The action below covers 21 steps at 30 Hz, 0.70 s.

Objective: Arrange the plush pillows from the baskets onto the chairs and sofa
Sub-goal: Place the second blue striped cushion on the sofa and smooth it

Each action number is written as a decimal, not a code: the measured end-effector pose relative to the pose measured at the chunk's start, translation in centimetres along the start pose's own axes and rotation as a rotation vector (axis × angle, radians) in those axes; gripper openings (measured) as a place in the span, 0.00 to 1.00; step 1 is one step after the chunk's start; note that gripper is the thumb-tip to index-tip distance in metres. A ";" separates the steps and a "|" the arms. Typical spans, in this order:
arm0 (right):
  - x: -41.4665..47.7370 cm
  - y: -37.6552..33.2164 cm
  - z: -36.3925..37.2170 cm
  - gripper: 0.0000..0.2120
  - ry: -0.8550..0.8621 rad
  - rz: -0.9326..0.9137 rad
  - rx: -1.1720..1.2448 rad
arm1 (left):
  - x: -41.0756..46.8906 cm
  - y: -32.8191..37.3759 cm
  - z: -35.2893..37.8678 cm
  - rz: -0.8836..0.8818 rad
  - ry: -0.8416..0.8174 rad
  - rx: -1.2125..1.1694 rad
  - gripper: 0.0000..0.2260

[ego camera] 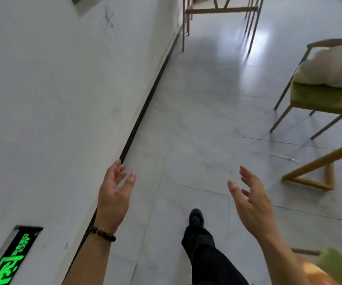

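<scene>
My left hand (114, 194) and my right hand (250, 200) are both raised in front of me over the tiled floor, palms facing each other, fingers spread, holding nothing. A beaded bracelet is on my left wrist. At the right stands a chair (320, 101) with a green seat, and a pale white-and-pink plush pillow (330, 66) lies on that seat. A second green chair seat (339, 264) with something orange beside it shows at the bottom right corner. No basket is in view.
A white wall (52, 99) with a dark baseboard runs along the left, with a lit green exit sign (11, 258) low on it. Wooden table legs (314, 173) stand at the right. More chair legs (217, 9) stand far ahead. My leg and black shoe (196, 218) step forward.
</scene>
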State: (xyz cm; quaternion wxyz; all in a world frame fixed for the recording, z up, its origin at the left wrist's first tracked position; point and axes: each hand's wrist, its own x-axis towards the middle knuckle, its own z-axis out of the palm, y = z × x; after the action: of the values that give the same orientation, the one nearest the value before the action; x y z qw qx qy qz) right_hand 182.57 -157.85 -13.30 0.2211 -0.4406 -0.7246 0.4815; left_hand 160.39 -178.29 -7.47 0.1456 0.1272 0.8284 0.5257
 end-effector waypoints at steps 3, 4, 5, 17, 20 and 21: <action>9.1 -0.9 1.2 0.28 0.034 0.040 0.001 | 8.5 3.0 4.8 -0.006 -0.054 0.003 0.24; 12.2 -1.7 1.3 0.29 0.036 0.043 0.005 | 11.2 4.3 5.9 -0.004 -0.069 0.002 0.24; 15.3 -2.9 1.4 0.29 0.029 0.033 0.011 | 13.9 5.7 6.7 0.011 -0.082 0.005 0.24; 51.8 -12.1 7.5 0.26 -0.041 -0.043 0.004 | 46.6 12.8 17.4 -0.030 -0.021 -0.101 0.24; 62.0 -13.7 8.7 0.28 -0.014 -0.038 -0.018 | 56.6 15.0 21.8 -0.023 -0.073 -0.119 0.25; 65.3 -14.6 8.6 0.29 0.008 -0.032 -0.025 | 59.9 16.4 23.2 -0.011 -0.100 -0.114 0.25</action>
State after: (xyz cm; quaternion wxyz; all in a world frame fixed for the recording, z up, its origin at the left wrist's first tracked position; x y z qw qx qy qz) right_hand 136.36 -108.72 -10.85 0.2261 -0.4337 -0.7367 0.4670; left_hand 114.57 -130.34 -8.36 0.1967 0.1400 0.7897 0.5640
